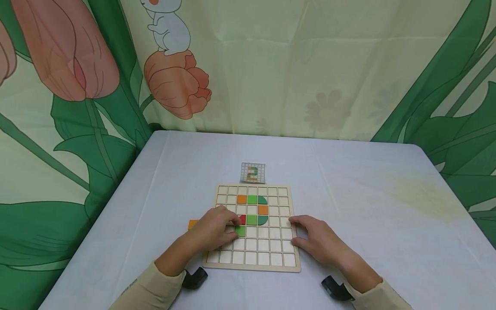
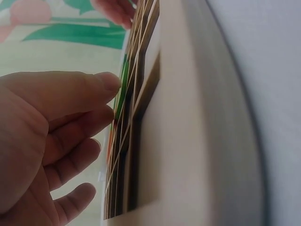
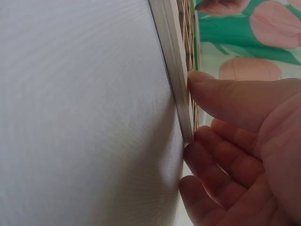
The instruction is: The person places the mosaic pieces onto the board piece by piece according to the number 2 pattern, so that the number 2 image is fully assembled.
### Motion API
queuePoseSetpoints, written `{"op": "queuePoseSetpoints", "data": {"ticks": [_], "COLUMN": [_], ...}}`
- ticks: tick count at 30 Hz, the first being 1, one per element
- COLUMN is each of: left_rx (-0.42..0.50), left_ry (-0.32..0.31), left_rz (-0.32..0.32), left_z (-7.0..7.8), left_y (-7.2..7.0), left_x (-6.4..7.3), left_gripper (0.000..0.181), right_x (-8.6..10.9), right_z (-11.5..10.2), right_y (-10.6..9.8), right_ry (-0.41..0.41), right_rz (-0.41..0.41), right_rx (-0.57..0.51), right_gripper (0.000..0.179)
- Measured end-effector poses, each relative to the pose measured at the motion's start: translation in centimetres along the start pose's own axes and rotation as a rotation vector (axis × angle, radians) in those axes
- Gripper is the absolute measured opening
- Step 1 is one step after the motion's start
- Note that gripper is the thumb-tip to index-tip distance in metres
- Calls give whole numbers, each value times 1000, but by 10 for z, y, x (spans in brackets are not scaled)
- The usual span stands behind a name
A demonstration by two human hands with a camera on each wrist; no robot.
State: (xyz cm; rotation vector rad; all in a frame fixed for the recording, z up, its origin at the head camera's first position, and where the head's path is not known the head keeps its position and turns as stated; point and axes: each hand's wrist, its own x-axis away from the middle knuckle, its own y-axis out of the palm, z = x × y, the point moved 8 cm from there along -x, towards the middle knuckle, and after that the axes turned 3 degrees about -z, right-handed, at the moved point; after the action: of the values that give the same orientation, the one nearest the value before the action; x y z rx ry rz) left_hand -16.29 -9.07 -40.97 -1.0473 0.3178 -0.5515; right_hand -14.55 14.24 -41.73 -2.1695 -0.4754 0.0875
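Note:
A wooden grid board [image 1: 252, 268] lies on the table. My left hand [image 1: 215, 228] is over its left half, thumb and index fingertips at a green square tile [image 1: 240, 231], pinching it at its cell. In the left wrist view the green tile [image 2: 123, 87] shows edge-on at the thumb tip. Just above it is a red tile [image 1: 243, 219], partly hidden by the fingers. Green squares [image 1: 252, 199], orange squares [image 1: 263, 209] and rounded dark green tiles [image 1: 262, 220] sit in other cells. My right hand [image 1: 319, 239] rests its thumb and index fingertips on the board's right edge.
A small pattern card [image 1: 252, 173] with a coloured grid picture lies just behind the board. An orange piece [image 1: 192, 224] shows left of the board, partly behind my left hand. White cloth covers the table [image 1: 360, 185]; a printed curtain [image 1: 271, 64] hangs behind.

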Motion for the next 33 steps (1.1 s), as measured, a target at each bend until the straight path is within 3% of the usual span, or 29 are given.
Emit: {"op": "queuePoseSetpoints", "data": {"ticks": [15,23,33], "left_rx": [166,238,213], "left_ry": [-43,-132,-132], "left_rz": [-30,-46,-45], "left_z": [-8,-24,-34], "left_y": [-4,-7,-16], "left_x": [2,6,17], "left_gripper": [18,42,58], "right_x": [0,0,0], "right_z": [0,0,0], "right_y": [0,0,0], "right_ry": [-2,5,17], "right_rz": [-3,-10,-12], "right_rx": [-10,-12,-8], "right_gripper": [47,48,48]}}
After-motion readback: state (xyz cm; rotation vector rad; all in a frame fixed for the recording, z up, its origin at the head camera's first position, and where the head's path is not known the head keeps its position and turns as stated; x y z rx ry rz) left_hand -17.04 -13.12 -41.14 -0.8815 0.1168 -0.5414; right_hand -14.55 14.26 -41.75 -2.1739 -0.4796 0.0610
